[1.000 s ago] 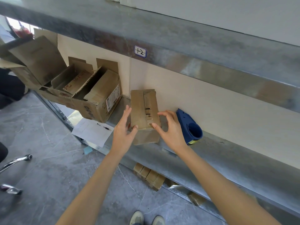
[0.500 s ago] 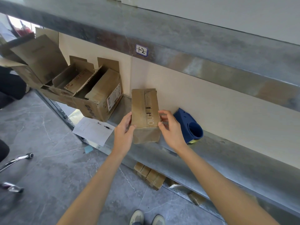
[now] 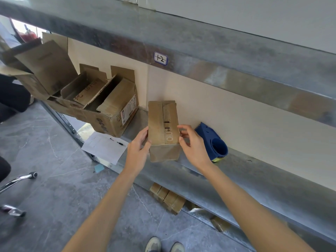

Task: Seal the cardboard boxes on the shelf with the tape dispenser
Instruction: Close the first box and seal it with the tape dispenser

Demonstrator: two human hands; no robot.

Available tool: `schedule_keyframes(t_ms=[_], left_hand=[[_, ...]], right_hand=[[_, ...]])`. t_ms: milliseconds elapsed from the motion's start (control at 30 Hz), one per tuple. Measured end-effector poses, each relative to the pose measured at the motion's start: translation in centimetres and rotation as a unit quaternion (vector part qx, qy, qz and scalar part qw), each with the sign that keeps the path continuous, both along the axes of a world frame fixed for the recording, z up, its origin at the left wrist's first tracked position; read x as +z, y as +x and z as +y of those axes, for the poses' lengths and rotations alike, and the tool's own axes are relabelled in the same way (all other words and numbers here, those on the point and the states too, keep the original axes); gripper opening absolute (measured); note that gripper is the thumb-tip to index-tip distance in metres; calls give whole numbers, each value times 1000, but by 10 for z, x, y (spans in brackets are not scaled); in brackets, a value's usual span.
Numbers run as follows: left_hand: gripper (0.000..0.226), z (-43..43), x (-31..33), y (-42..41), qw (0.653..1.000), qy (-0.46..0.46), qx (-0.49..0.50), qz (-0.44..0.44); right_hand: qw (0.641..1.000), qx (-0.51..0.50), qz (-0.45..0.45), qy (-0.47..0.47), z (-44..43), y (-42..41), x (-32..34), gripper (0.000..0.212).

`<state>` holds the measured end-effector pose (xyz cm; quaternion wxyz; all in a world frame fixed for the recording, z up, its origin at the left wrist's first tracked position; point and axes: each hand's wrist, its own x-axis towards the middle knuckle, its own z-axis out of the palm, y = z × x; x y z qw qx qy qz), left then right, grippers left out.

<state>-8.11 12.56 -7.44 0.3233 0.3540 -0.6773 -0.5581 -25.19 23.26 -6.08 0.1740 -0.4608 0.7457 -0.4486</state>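
A small brown cardboard box [image 3: 162, 124] stands on the metal shelf [image 3: 245, 171], its two top flaps folded down with a seam along the middle. My left hand [image 3: 139, 150] holds the box's left front corner, thumb against the front face. My right hand [image 3: 192, 142] has its fingertips curled onto the box's right top edge. A blue tape dispenser [image 3: 212, 142] lies on the shelf just right of my right hand, untouched.
A large open cardboard box [image 3: 116, 113] with raised flaps sits left of the small one, more open boxes [image 3: 45, 70] beyond it. A paper sheet with a pen [image 3: 104, 146] hangs over the shelf edge. Small boxes [image 3: 167, 199] lie below. A chair base [image 3: 18, 179] stands at left.
Both hands closed in on the small box, from open and hovering beside it to holding its left and right sides. The box shifted slightly.
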Motion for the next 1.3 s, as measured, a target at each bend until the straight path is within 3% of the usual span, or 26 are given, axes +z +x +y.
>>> schedule_keyframes(t_ms=[200, 467, 767, 1067, 1300], left_hand=[[54, -4, 4, 6, 1000, 17, -7, -7], [41, 2, 4, -5, 997, -46, 59, -24], [51, 9, 4, -15, 995, 3, 100, 5], [49, 5, 3, -10, 997, -8, 80, 10], [83, 0, -3, 2, 998, -40, -52, -6]], right_hand=[[999, 28, -25, 31, 7, -12, 7, 44], [998, -62, -19, 1, -4, -8, 5, 33], [996, -83, -32, -5, -13, 1, 2, 36], [997, -53, -54, -4, -10, -2, -3, 32], [997, 71, 13, 0, 0, -11, -7, 50]])
